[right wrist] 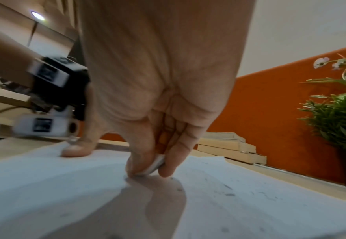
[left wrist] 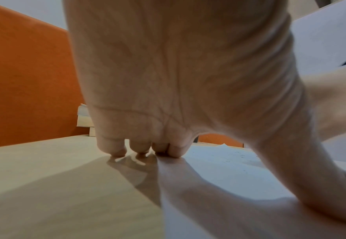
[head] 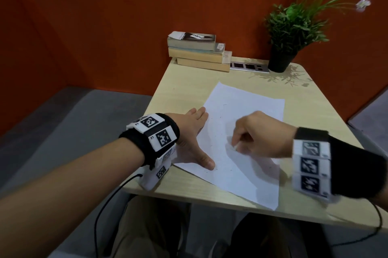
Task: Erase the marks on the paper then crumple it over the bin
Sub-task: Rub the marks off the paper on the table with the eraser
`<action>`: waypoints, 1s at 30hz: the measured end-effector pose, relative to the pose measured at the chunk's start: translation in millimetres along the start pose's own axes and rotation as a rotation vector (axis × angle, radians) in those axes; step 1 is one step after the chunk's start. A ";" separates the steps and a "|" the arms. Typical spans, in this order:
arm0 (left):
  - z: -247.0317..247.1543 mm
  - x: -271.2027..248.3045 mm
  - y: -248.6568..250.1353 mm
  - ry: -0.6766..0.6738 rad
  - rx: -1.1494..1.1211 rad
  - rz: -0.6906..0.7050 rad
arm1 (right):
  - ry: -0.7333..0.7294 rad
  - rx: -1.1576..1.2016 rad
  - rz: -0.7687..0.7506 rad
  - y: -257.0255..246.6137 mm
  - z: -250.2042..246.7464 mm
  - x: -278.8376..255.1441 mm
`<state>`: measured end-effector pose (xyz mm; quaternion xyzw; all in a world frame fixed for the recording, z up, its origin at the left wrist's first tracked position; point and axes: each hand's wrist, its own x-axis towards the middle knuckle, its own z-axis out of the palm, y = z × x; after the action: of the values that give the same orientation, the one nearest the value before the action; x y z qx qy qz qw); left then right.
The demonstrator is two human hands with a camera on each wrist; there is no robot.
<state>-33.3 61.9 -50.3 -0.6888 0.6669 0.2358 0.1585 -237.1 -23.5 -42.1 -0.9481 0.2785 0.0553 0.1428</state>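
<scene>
A white sheet of paper [head: 241,131] lies slantwise on the light wooden table [head: 184,89], with faint dark marks and eraser crumbs on it [right wrist: 229,194]. My left hand [head: 195,131] lies flat with straight fingers on the paper's left edge, its thumb [head: 206,160] pressing the sheet; the fingertips [left wrist: 174,152] touch the table and the paper's edge. My right hand [head: 258,136] pinches a small white eraser [right wrist: 155,165] between thumb and fingers and presses it on the middle of the sheet. The eraser shows as a white tip [head: 236,147] in the head view. No bin is in view.
A stack of three books [head: 197,51] sits at the table's back edge, beside a flat grey strip with dark squares [head: 249,67]. A potted green plant [head: 291,33] stands at the back right corner. An orange wall lies behind; grey floor lies to the left.
</scene>
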 end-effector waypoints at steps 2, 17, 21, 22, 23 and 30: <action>0.6 0.7 0.8 -0.004 0.023 0.001 | -0.073 -0.011 -0.020 0.1 1.2 -16.7; -2.7 -0.4 0.3 0.005 -0.017 0.007 | 0.196 0.063 0.159 -4.7 -14.2 88.3; -1.0 -0.1 1.8 -0.003 -0.002 0.000 | 0.137 0.039 0.089 -18.3 -3.5 43.9; -0.2 0.1 1.8 -0.005 0.001 -0.003 | 0.115 0.041 0.067 -21.5 -1.1 30.4; 0.4 0.6 1.9 -0.005 0.003 -0.006 | 0.089 0.040 0.043 -24.0 0.8 18.7; -2.7 -1.0 2.6 -0.001 0.010 -0.005 | 0.040 0.044 -0.005 -20.3 -11.0 30.2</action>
<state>-35.5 61.2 -47.3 -0.6896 0.6662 0.2325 0.1631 -200.5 -26.0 -32.4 -0.9463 0.2803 0.0297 0.1582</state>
